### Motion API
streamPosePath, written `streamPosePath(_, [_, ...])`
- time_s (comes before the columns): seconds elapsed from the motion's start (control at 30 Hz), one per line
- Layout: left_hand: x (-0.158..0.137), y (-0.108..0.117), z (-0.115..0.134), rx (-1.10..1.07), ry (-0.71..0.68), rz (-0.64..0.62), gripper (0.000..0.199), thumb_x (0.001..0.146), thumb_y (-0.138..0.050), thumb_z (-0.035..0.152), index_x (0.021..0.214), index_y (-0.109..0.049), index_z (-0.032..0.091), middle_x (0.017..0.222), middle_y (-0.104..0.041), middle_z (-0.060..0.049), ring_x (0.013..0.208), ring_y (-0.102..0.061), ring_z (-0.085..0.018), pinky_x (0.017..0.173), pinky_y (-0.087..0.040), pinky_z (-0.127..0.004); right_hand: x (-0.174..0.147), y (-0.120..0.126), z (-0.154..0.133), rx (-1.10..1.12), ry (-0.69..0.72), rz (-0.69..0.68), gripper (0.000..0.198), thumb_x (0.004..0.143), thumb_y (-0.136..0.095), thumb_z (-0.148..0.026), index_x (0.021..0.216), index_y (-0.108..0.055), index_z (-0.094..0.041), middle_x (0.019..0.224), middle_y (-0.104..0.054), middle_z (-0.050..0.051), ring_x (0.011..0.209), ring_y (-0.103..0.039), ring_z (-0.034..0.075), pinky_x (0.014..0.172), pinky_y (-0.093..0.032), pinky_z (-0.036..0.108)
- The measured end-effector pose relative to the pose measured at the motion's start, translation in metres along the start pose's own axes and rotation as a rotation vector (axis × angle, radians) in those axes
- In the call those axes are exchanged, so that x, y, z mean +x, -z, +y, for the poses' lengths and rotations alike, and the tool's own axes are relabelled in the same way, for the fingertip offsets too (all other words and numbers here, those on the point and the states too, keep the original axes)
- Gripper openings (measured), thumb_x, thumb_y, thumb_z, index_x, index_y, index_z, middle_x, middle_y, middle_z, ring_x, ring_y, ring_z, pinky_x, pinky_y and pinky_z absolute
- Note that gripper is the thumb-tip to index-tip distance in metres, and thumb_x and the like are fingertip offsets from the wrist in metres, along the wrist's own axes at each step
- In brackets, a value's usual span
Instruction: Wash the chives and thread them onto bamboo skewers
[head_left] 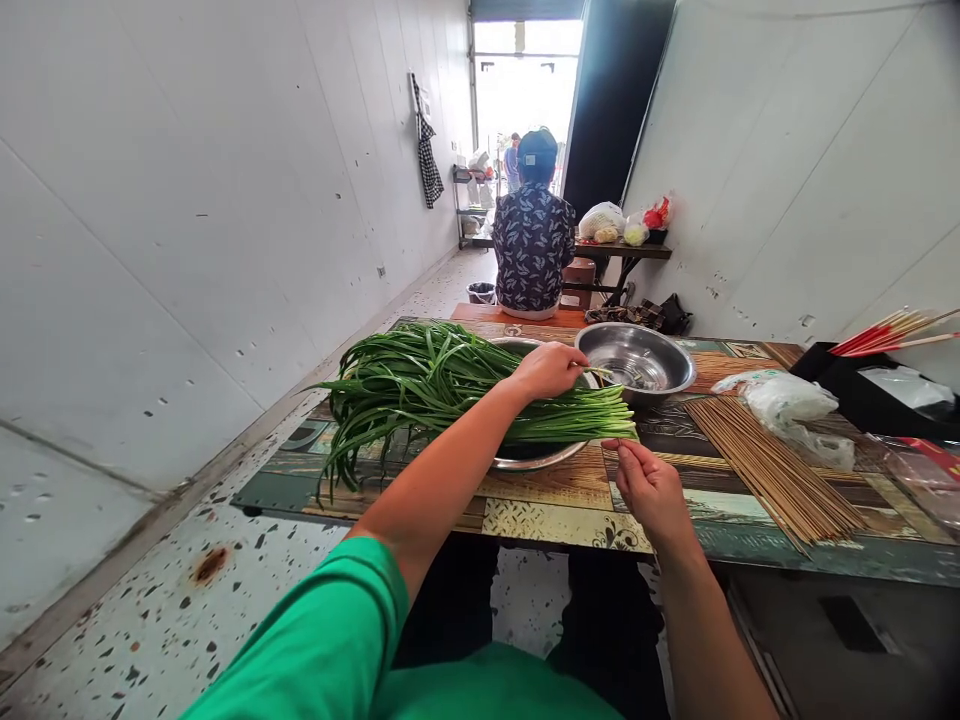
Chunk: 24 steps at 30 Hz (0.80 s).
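A big bunch of garlic chives (420, 375) lies across a round metal basin (544, 460), leaves to the left and pale stem ends to the right. My left hand (551, 370) reaches over the bunch, its fingers closed on a pale chive stem that sticks out to the right. Just below the stem ends, my right hand (649, 485) is closed in a pinch. Something thin and dark shows at its fingertips, too small to name. Behind the stem ends stands a second metal bowl (636, 360) with a few small pale bits inside.
Bamboo skewers (780, 475) lie spread on the patterned table (555, 520) at the right, beside a crumpled plastic bag (795, 405). Farther right is a black box (847, 385) with red-and-white sticks. A person (534, 240) sits ahead, facing away.
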<state>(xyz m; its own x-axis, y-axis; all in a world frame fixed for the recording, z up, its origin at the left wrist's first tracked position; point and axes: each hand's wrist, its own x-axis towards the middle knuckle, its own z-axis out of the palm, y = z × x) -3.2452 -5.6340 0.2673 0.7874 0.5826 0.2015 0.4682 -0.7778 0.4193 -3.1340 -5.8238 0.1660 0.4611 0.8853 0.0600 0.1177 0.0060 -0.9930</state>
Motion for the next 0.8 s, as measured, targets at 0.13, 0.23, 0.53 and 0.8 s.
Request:
streamPosePath(0.13, [0.0036,-0.0027,-0.0033,-0.12,0.043,0.046,0.034,0.092,-0.055,0.019,0.117,-0.078,0.017,0.093,-0.078,-0.004,0.087,-0.067,-0.015,0.091,-0.051,-0.025,-0.0009,0.0001,-0.0022,-0.014,0.005,0.002,0.067,0.081,-0.058,-0.067,0.111,-0.066,-0.007,0.044,-0.03,-0.01,0.038,-0.025,0.006,0.041,-0.014,0.024])
streamPosePath(0.23, [0.0053,-0.0035,-0.0042,-0.186,0.061,0.063,0.033,0.092,-0.055,0.018,0.115,-0.079,0.016,0.087,-0.077,-0.003,0.081,-0.066,-0.014,0.087,-0.051,-0.023,-0.0009,0.0001,-0.0031,-0.016,-0.007,0.007,0.07,0.08,-0.058,-0.068,0.112,-0.066,-0.006,0.044,-0.031,-0.01,0.038,-0.025,0.006,0.04,-0.014,0.024])
streamPosePath(0.53, [0.006,-0.0048,-0.005,-0.253,0.08,0.072,0.033,0.091,-0.056,0.015,0.114,-0.079,0.014,0.08,-0.075,-0.002,0.075,-0.063,-0.012,0.082,-0.05,-0.021,0.0008,0.0018,-0.0024,-0.026,0.004,0.005,0.069,0.082,-0.058,-0.068,0.113,-0.066,-0.007,0.045,-0.032,-0.01,0.039,-0.027,0.007,0.041,-0.016,0.024])
streamPosePath(0.8, [0.0066,-0.0074,-0.0046,-0.285,0.101,0.059,0.034,0.09,-0.056,0.015,0.115,-0.079,0.012,0.077,-0.073,-0.002,0.07,-0.06,-0.011,0.08,-0.05,-0.021,0.0018,0.0027,0.0016,-0.023,-0.003,0.017,0.07,0.082,-0.058,-0.069,0.115,-0.065,-0.007,0.044,-0.033,-0.01,0.038,-0.026,0.007,0.04,-0.015,0.023])
